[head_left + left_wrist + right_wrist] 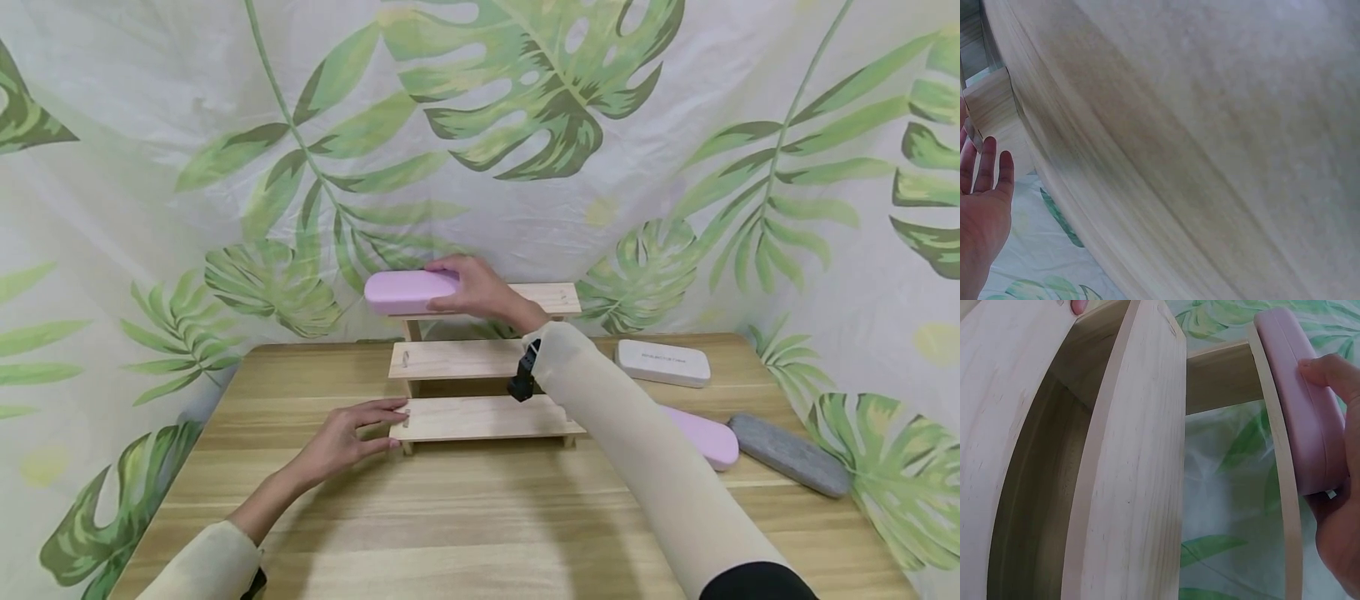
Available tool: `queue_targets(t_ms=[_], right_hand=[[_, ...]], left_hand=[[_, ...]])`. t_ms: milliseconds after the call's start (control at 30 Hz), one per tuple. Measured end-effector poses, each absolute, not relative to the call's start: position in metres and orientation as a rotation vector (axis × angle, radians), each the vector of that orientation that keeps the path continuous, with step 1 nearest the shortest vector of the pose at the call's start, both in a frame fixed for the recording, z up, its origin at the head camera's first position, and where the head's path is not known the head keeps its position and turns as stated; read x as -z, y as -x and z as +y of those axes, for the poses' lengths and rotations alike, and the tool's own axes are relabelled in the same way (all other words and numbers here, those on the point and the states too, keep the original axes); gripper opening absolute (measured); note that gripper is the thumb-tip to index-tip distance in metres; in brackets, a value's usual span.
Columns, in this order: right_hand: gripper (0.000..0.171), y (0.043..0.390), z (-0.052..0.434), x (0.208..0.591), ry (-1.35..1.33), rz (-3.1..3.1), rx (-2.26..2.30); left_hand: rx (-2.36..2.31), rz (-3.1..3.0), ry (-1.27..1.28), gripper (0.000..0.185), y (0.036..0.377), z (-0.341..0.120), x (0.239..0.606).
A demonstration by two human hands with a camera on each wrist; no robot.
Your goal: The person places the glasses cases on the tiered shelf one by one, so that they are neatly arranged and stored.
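Note:
A three-tier wooden step shelf (480,418) stands toward the back of the table. My right hand (486,293) grips a lilac glasses case (401,293) at the left part of the top tier. In the right wrist view, the thumb lies across one side of the case (1304,419), and the case is against the top board. At the left end of the bottom tier, my left hand (339,443) touches the board with its fingers stretched out. The left wrist view shows these fingers (986,165) fairly straight beside the shelf's end.
Right of the shelf lie a white glasses case (663,363) with small print, a second lilac case (705,437) partly hidden by my right sleeve, and a grey case (789,454). A leaf-patterned cloth (525,217) hangs behind the wooden table (450,533).

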State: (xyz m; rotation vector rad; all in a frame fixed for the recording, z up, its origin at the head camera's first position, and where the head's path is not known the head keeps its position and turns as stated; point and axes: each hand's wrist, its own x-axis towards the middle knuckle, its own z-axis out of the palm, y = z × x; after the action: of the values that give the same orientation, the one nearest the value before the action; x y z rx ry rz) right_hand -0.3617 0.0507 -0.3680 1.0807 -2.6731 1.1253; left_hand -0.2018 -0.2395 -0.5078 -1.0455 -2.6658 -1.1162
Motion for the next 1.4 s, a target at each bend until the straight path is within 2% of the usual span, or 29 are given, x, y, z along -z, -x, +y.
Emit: queue_targets(t_ms=[833,1400], right_hand=[[0.072,0.36,0.058,0.367,-1.132,-2.612,-1.085],[0.075,0.351,0.074,0.349,-1.135,-2.587,-0.983]], left_hand=[[1.093,-2.677,1.072,0.044,0.205,-0.238,0.505],[1.075,-2.702,1.035,0.044,0.201,-0.238,0.505]])
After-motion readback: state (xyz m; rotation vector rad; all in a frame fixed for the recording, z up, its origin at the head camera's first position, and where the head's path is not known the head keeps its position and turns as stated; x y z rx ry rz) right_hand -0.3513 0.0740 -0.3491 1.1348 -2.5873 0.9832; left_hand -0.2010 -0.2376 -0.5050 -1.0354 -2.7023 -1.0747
